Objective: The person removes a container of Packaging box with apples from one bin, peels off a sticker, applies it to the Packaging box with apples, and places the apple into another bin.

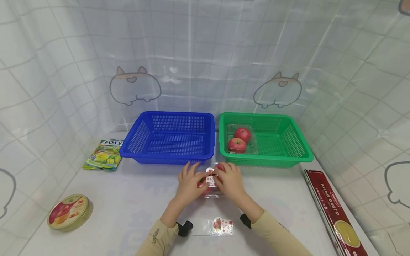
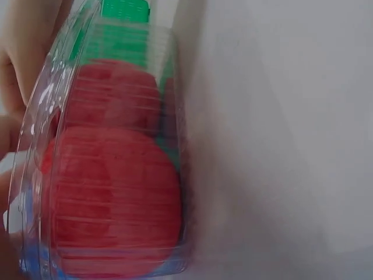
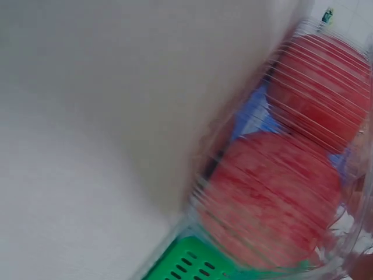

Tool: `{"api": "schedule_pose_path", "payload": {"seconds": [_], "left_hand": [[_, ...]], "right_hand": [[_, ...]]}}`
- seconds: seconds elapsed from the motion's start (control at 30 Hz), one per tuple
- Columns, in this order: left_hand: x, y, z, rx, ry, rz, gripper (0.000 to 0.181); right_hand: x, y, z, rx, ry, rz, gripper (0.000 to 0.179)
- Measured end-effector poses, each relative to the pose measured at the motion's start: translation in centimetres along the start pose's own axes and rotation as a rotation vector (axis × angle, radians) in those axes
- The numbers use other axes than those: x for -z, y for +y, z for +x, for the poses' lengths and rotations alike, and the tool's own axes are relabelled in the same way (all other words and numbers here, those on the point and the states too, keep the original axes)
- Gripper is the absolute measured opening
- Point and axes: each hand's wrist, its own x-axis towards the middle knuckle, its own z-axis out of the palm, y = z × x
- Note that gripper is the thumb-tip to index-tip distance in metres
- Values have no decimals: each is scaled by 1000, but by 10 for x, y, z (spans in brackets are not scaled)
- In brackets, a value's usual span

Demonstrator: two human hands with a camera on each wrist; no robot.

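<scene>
In the head view, a clear plastic clamshell box (image 1: 214, 194) with red apples inside sits in front of the two baskets. A white printed label (image 1: 211, 180) lies on its lid. My left hand (image 1: 189, 185) is over the box's left side, fingers spread, index finger and thumb touching the label's left edge. From the right, my right hand (image 1: 231, 180) rests on the lid, with its index finger and thumb at the label's other edge. Both wrist views look through the ribbed box wall at apples (image 2: 116, 198), and the right one shows an apple (image 3: 271, 198) up close.
Behind stand a blue basket (image 1: 176, 159) and a green basket (image 1: 266, 160) holding a clear box of apples (image 1: 237, 145). A label sheet (image 1: 205, 227) lies in front. Left are a FOX'S bag (image 1: 104, 155) and a round tin (image 1: 68, 213); right, a red spaghetti box (image 1: 331, 209).
</scene>
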Motion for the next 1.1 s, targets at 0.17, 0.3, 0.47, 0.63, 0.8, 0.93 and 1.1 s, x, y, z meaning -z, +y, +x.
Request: {"api": "schedule_pose_path", "payload": {"seconds": [0.17, 0.3, 0.47, 0.63, 0.8, 0.93, 1.1], "left_hand": [[3, -3, 7, 69, -136, -6, 46], [6, -5, 8, 114, -195, -16, 52], [8, -8, 7, 151, -224, -16, 55], [8, -10, 6, 186, -220, -25, 56], [7, -11, 3, 167, -189, -44, 56], [4, -13, -2, 205, -181, -109, 67], [2, -14, -4, 380, -174, -332, 82]], "right_hand": [[4, -1, -6, -108, -137, 22, 29], [6, -3, -10, -190, -237, 30, 37], [10, -4, -12, -253, -284, 61, 41], [13, -2, -14, -306, -279, 62, 43], [16, 0, -18, -368, -283, 124, 50], [16, 4, -23, -479, -306, 376, 69], [16, 13, -26, -678, -301, 804, 82]]}}
